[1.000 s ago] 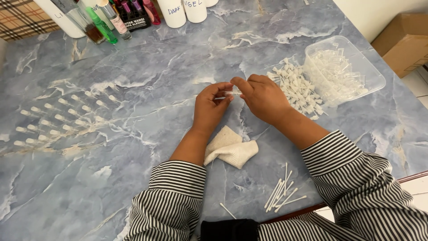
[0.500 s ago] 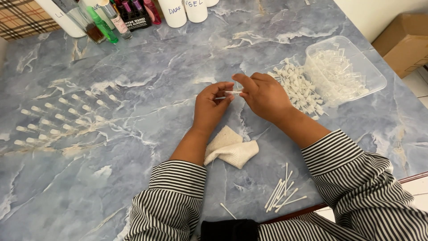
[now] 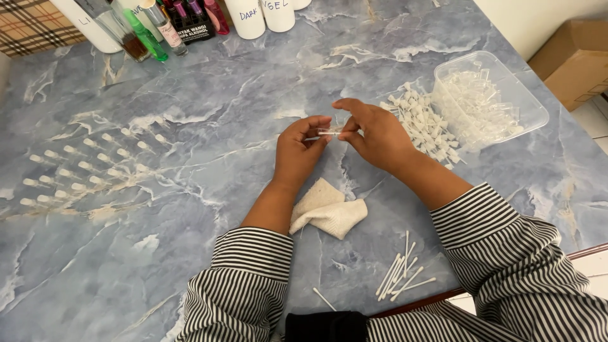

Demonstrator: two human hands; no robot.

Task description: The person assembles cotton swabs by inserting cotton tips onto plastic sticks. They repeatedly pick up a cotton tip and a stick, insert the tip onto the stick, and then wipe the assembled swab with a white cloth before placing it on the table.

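Over the middle of a blue marbled table, my left hand (image 3: 299,152) pinches a thin white stick (image 3: 329,133) at its left end. My right hand (image 3: 377,136) meets it from the right, holding a small clear vial (image 3: 343,125) around the stick's other end. Both arms wear black-and-white striped sleeves. A folded cream cloth (image 3: 326,209) lies just below my left wrist. A heap of small white capped pieces (image 3: 421,123) sits right beside my right hand.
A clear plastic tray (image 3: 506,82) holding clear vials stands at the right. Rows of assembled small vials (image 3: 82,168) lie at the left. Loose white sticks (image 3: 402,272) rest near the front edge. Bottles (image 3: 190,22) line the far edge; a cardboard box (image 3: 573,57) sits beyond.
Both hands stay together at the same spot; the fingers have shifted slightly on the stick and vial. Nothing else on the table has moved.
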